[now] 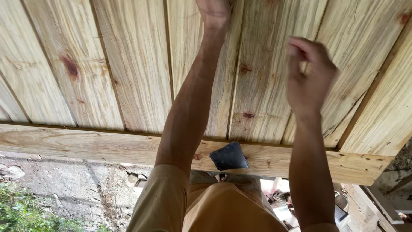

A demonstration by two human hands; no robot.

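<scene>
While the person is leaning over the edge of the boards, the left hand (213,13) is reaching farthest out, lying on the planks (128,64) at the very top of the view. Its fingers are cut off by the frame, so I cannot tell whether it is open or gripping anything; the straight arm suggests it is pressing down to steady the body. The right hand (308,73) is hovering just above the planks, not touching them as far as I can see, with the fingers curled loosely inward and blurred by motion. It seems to be holding nothing, though the blur leaves the fingertips unclear.

Beneath both hands the pale planks are running side by side, knotted and streaked, with narrow seams between them; they are angling slightly, probably because the camera is tilting. Along their near ends a beam (86,146) is lying crosswise, evidently carrying or trimming them. On that beam, between the two forearms, a small dark pad (228,157) is resting flat, likely parked there within easy reach of either hand. Below the beam the person's tan clothing (206,210) is showing, and beyond it rough ground (77,184) with some grass at the left and scattered clutter (334,210) at the right.
</scene>
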